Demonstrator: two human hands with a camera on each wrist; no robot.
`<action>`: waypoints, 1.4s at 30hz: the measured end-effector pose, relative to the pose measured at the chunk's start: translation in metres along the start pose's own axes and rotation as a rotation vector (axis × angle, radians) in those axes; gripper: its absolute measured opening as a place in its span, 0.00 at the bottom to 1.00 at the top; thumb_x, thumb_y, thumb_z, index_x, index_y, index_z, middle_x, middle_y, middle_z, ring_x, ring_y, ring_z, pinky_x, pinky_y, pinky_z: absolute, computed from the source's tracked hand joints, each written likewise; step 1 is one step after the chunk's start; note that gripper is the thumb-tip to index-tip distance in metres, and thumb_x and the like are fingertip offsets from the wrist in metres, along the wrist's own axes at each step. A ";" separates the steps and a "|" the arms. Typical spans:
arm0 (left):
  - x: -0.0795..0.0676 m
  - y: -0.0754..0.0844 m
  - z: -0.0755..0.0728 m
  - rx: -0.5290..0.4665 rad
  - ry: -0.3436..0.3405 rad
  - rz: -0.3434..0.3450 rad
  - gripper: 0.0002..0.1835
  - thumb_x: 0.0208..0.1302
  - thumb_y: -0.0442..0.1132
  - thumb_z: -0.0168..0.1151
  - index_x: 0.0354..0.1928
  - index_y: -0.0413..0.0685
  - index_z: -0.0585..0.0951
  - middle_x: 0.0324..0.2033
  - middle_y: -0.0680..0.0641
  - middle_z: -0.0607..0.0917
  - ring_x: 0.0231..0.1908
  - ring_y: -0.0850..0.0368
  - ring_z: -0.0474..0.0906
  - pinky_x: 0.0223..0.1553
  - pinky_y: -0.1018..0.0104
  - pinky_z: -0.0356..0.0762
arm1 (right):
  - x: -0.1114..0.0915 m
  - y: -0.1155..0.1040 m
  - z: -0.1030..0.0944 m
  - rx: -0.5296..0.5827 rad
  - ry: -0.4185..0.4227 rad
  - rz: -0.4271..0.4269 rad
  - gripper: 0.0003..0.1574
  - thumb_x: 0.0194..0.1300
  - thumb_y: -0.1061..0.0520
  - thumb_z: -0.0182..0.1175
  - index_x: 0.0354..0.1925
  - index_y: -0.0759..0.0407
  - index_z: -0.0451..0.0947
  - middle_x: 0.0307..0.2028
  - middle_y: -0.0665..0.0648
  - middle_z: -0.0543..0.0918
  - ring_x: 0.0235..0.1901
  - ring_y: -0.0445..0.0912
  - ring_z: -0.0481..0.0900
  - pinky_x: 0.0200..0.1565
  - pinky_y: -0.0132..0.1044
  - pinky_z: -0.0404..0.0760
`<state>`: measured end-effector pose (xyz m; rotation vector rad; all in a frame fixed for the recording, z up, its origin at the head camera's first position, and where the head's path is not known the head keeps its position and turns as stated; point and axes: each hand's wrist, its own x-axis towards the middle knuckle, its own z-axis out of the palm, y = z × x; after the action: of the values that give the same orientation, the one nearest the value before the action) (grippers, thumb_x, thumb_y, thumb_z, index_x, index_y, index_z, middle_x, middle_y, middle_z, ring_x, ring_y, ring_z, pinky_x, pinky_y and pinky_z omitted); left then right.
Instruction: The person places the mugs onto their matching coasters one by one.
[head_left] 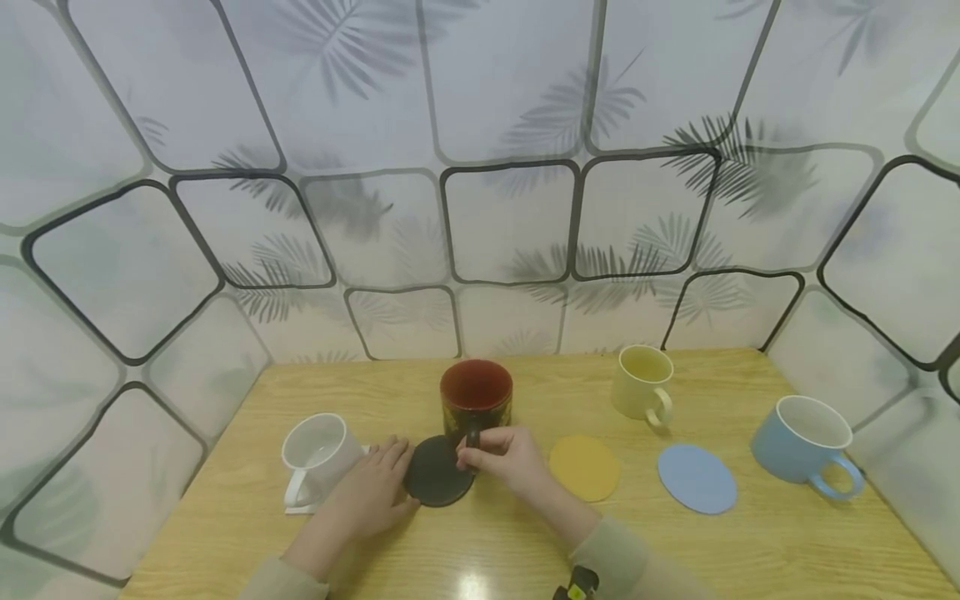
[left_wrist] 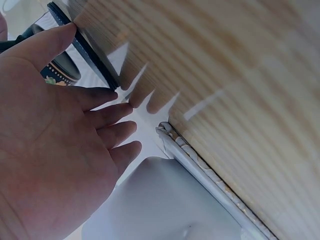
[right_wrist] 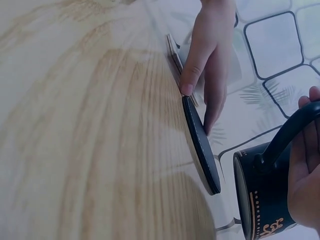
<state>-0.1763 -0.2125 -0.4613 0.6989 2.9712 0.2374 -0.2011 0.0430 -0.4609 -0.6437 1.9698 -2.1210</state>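
A black mug [head_left: 455, 423] with a dark red inside and a gold pattern hangs just above the table behind a round black coaster [head_left: 437, 477]. My right hand [head_left: 512, 457] pinches its handle [right_wrist: 288, 132] between thumb and fingers. In the right wrist view the underside of the mug stands clear of the tabletop. My left hand [head_left: 375, 490] lies to the left of the coaster, fingers stretched out, with thumb and fingertips at the coaster's edge [left_wrist: 90, 52]. Left of that hand a white mug [head_left: 321, 454] stands on a square white coaster [head_left: 302, 510], partly hidden.
Right of my right hand lie a yellow round coaster [head_left: 585, 468] and a blue one [head_left: 697, 478]. A pale yellow mug [head_left: 637, 392] stands behind them, and a light blue mug [head_left: 787, 450] farther right. A patterned curtain [head_left: 510, 225] bounds the wooden table [head_left: 420, 558].
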 end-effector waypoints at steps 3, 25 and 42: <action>0.000 0.000 0.001 -0.010 0.003 -0.004 0.43 0.67 0.52 0.71 0.73 0.27 0.70 0.75 0.27 0.70 0.77 0.30 0.64 0.80 0.36 0.63 | -0.001 0.001 0.003 0.022 -0.011 -0.017 0.21 0.69 0.63 0.71 0.43 0.87 0.81 0.28 0.34 0.89 0.35 0.30 0.88 0.44 0.25 0.89; 0.000 -0.001 0.006 -0.019 0.013 -0.015 0.43 0.68 0.52 0.70 0.74 0.28 0.69 0.75 0.27 0.70 0.77 0.29 0.64 0.79 0.35 0.63 | -0.004 0.010 0.026 0.051 -0.054 -0.081 0.16 0.68 0.69 0.68 0.42 0.88 0.80 0.36 0.87 0.84 0.34 0.30 0.88 0.43 0.27 0.90; -0.001 0.000 0.003 -0.011 0.026 -0.009 0.44 0.67 0.53 0.72 0.73 0.27 0.70 0.75 0.28 0.70 0.77 0.29 0.65 0.79 0.34 0.64 | -0.007 0.017 0.040 0.046 -0.100 -0.077 0.14 0.67 0.71 0.67 0.43 0.88 0.80 0.38 0.89 0.82 0.35 0.28 0.87 0.47 0.25 0.89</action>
<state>-0.1751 -0.2130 -0.4642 0.6858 2.9947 0.2634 -0.1809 0.0082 -0.4778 -0.8135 1.8676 -2.1258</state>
